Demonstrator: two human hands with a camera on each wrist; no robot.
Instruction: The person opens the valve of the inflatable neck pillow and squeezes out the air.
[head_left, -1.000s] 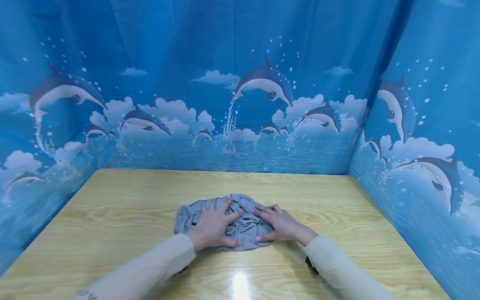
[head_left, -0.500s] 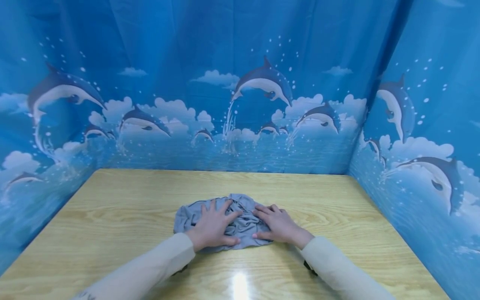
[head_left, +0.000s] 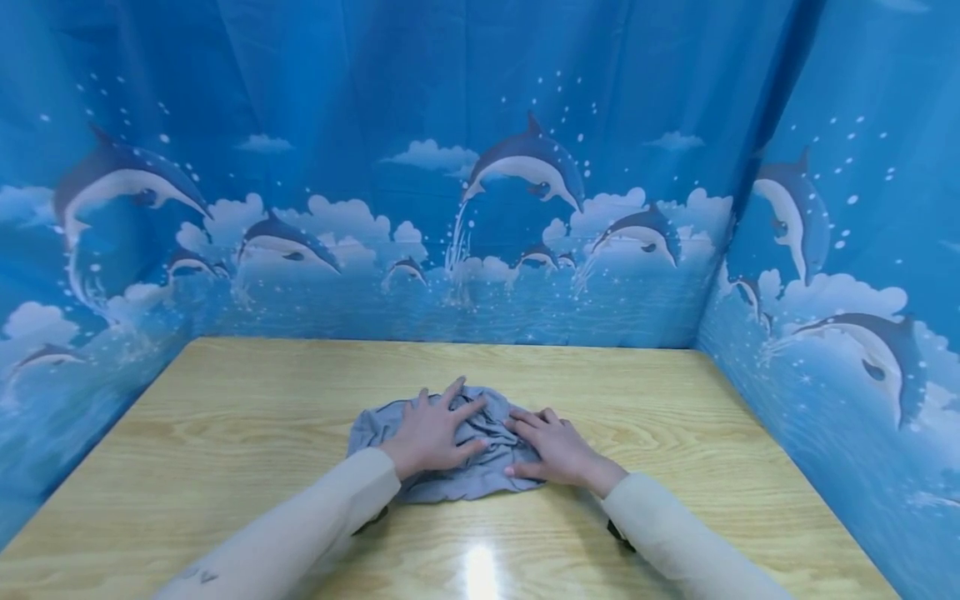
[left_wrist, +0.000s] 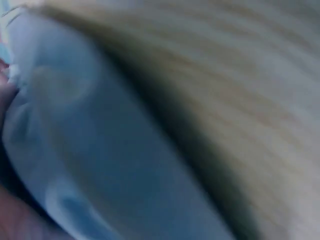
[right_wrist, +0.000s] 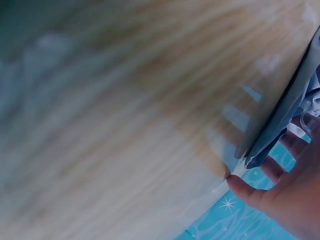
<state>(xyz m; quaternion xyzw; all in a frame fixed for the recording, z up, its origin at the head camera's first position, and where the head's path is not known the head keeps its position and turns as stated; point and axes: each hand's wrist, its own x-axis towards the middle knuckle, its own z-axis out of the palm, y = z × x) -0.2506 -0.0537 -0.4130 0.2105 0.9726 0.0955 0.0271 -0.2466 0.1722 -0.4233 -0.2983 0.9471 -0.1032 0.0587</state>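
A crumpled grey cloth point(head_left: 472, 485) lies bunched in an oval on the wooden table. My left hand point(head_left: 433, 437) rests on its middle, palm down with fingers spread, and the fingertips reach its far edge. At the cloth's right end, my right hand point(head_left: 558, 454) lies with fingers pointing left over the folds and the thumb near the front edge. The right wrist view shows the right hand's thumb point(right_wrist: 243, 192) against the table, beside the cloth's rim point(right_wrist: 280, 122). Blurred grey fabric point(left_wrist: 130, 155) fills much of the left wrist view, with only bits of the left hand showing.
The light wood table point(head_left: 247, 408) extends around the cloth on all sides. Blue curtains point(head_left: 375, 125) printed with dolphins and clouds stand at its back, left and right edges. A bright light reflection point(head_left: 481, 571) shows near the front.
My left hand has slid slightly forward and inward on the cloth, its thumb now farther from the front edge. The right hand shifted a little left at first, then stayed still.
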